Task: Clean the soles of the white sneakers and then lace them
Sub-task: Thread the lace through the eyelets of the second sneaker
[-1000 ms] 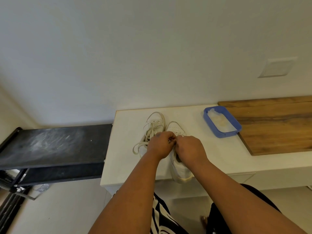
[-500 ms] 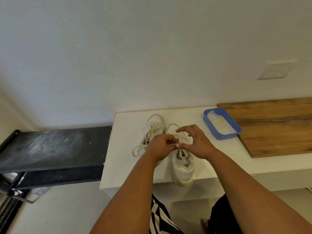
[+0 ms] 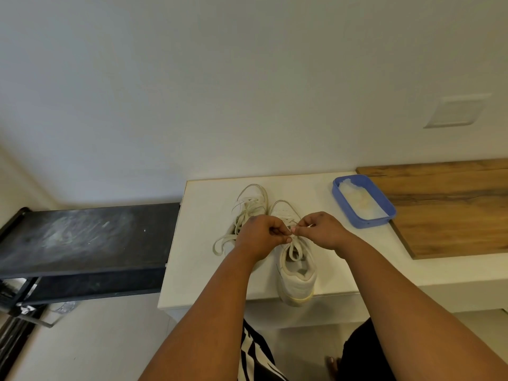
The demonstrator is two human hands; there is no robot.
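Two white sneakers stand side by side on the white counter [image 3: 203,259], toes toward the wall. The right sneaker [image 3: 295,273] has its heel at the counter's front edge, and its lace [image 3: 293,250] loops over the tongue. My left hand [image 3: 259,237] and my right hand [image 3: 320,229] hover over its lacing area, each pinching a strand of that lace between thumb and fingers. The left sneaker [image 3: 248,209] is partly hidden behind my left hand; its loose lace [image 3: 222,242] trails onto the counter to the left.
A blue plastic tub [image 3: 383,213] holding something white sits right of the shoes, touching a wooden board [image 3: 450,207]. A dark, dusty shelf rack [image 3: 82,237] stands left of the counter, lower down. A white wall rises directly behind.
My right hand has curled from a spread pose into a pinch on the lace and shifted slightly right. The hands have drawn apart a little, pulling the lace strands between them.
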